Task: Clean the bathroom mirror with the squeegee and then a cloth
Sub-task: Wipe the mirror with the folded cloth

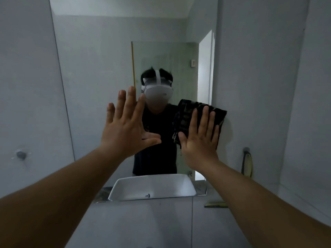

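The right hand [198, 138] lies flat, fingers straight and together, pressing a dark folded cloth [197, 120] against the mirror [100, 59]; the cloth shows above and to the left of the fingers, near the mirror's right edge. The left hand [125, 126] is raised beside it, spread wide and holding nothing, palm toward the glass; whether it touches the glass cannot be told. Both forearms reach up from the lower corners. Below the hands, the white basin [152, 187] appears reflected at the mirror's bottom edge. A yellow-and-black squeegee [215, 205] lies on the worktop at lower right, well apart from both hands.
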